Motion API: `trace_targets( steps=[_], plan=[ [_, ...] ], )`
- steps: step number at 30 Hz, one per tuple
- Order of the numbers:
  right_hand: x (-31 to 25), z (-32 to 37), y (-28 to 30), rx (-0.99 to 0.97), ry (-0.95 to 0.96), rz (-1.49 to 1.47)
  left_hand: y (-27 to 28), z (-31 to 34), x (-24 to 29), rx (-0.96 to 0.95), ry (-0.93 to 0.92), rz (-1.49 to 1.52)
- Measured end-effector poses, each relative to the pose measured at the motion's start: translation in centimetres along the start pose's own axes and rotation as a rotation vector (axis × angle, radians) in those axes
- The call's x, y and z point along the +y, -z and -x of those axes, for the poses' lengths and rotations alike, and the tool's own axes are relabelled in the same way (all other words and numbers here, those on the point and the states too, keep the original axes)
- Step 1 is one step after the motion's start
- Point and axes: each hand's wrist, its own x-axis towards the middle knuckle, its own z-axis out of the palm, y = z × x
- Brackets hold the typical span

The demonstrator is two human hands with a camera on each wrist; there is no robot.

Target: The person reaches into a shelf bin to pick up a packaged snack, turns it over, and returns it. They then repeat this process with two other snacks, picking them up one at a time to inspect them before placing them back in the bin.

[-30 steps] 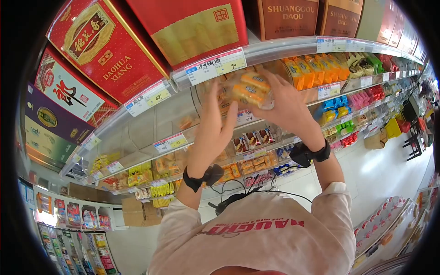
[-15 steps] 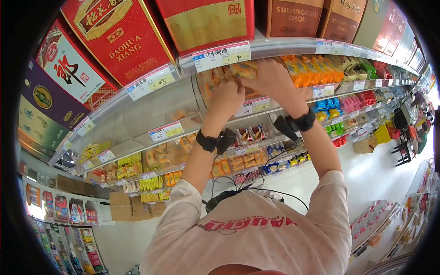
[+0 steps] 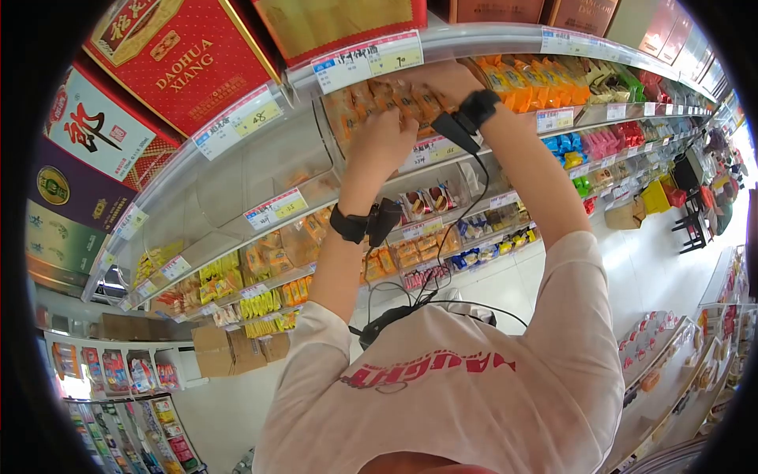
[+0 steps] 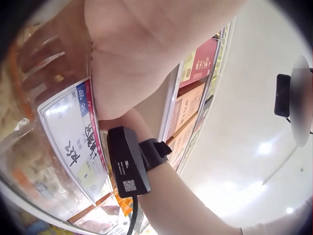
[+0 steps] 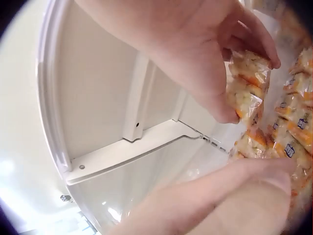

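Both hands are inside a clear shelf bin of small orange-and-cream snack packets (image 3: 355, 99). My right hand (image 3: 448, 79) reaches to the back of the bin. In the right wrist view its thumb and fingers grip a couple of the clear-wrapped snack packets (image 5: 248, 90), close above others lying in the bin. My left hand (image 3: 383, 144) is bent over the front of the bin. Through the clear front panel in the left wrist view, its fingers (image 4: 46, 61) extend over the packets. The left thumb (image 5: 264, 171) lies alongside packets in the right wrist view.
A price tag (image 4: 73, 142) sits on the bin's front. Boxed liquor (image 3: 181, 71) stands on the shelf above, behind a curved edge (image 3: 474, 39). Orange packets (image 3: 529, 83) fill the bin to the right. Lower shelves hold more sweets. Cables (image 3: 426, 292) hang before the body.
The packets held up between the hands a second ago are lowered into the bin. My right hand has moved deeper toward the back; my left hand has come down over the bin's front.
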Motion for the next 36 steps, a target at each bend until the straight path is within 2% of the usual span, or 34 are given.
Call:
trace_targets(
  steps=[3,5,6,7,8,15,23,29,36],
  plan=[
    [-2.7,0.1,0.9,0.037,-0.090,0.126,0.1,0.0,0.3,-0.012,0.015,0.001],
    [2.6,-1.5,-1.6,0.074,0.006,-0.053,0.4,0.0,0.6,-0.014,0.020,0.006],
    [2.1,-1.6,-1.8,0.094,0.053,-0.142,0.5,0.1,0.8,-0.020,0.036,0.008],
    [1.1,-1.2,-1.2,0.078,0.012,0.127,0.7,0.1,1.0,-0.024,0.051,0.011],
    [1.5,-1.0,-1.2,0.079,0.006,0.124,0.8,0.1,1.1,-0.029,0.064,0.013],
    [3.1,-1.6,-2.8,0.095,-0.027,0.005,0.6,0.2,1.2,0.023,0.059,0.029],
    [10.6,-3.9,-3.8,0.076,-0.096,-0.130,0.5,0.3,1.6,0.036,0.098,-0.011],
    [13.3,-3.3,-5.2,0.066,-0.151,-0.215,0.9,0.6,1.9,0.003,0.119,-0.011],
    [13.2,-3.8,-6.1,0.088,-0.171,-0.298,0.6,0.5,1.5,0.020,0.112,-0.025]
  ],
)
